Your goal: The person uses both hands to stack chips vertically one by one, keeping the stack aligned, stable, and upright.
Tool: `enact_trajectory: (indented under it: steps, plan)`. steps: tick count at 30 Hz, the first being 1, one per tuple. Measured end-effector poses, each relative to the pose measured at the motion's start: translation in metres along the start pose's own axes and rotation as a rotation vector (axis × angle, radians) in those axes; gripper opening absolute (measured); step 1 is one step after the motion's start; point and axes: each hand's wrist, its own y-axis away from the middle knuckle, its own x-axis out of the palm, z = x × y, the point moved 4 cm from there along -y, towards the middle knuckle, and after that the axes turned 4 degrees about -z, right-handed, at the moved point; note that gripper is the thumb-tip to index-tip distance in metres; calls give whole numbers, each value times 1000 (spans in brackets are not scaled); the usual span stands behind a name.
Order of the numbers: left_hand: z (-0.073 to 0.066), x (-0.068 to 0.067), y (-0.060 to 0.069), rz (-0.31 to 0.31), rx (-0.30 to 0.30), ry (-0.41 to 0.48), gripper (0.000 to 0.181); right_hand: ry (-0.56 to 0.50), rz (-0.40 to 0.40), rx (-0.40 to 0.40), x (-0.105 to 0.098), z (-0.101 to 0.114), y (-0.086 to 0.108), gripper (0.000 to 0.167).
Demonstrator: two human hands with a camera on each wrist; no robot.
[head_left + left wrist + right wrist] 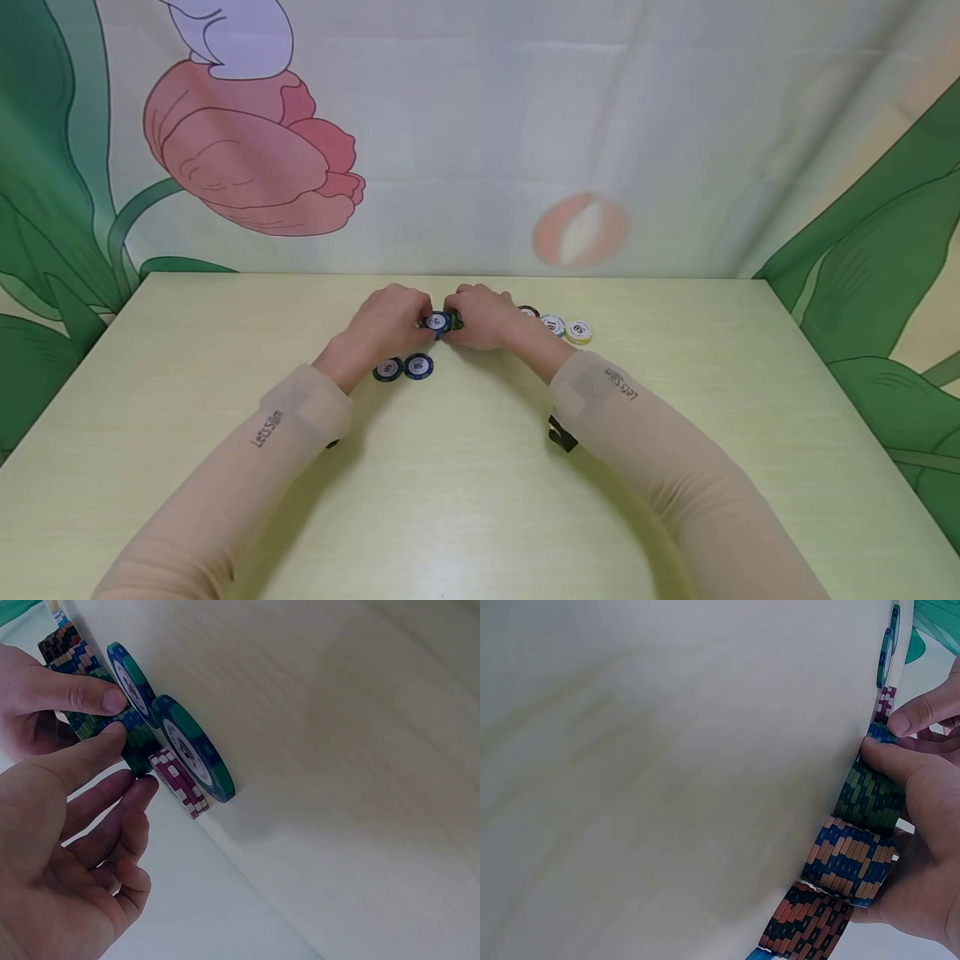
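A short stack of blue poker chips (437, 322) stands between my two hands near the table's far side. My left hand (393, 321) pinches it from the left with thumb and fingertips. From the other side my right hand (483, 317) holds the same stack, its thumb close to the left thumb. Under the right palm stands a stack of green chips (870, 796), with a blue and orange stack (849, 861) alongside. Two loose blue chips, one near (387, 368) and one farther right (418, 366), lie flat in front of the left hand.
Beside the left fingers is a low purple and white stack (178, 784). Past the right wrist the row continues with a black and orange stack (806, 921), a white-topped stack (552, 324) and a yellow-edged one (578, 332). A printed curtain (465, 150) hangs behind the table.
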Motion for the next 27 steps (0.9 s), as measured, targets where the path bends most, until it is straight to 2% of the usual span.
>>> enact_trajectory:
  steps: [10, 17, 21, 27]
  plan:
    - [-1, 0, 1, -42, 55, -35, 20, -4, -2, 0, -3, 2, 3, 32]
    - [0, -1, 2, -24, 21, -69, 27, -9, -6, 2, -2, 2, 1, 31]
    - [0, -4, 6, 20, -13, -73, 25, -6, -2, 7, -1, 2, 1, 32]
    - [-3, -9, 14, 156, -75, -35, 21, -6, 7, 13, -2, 2, 1, 34]
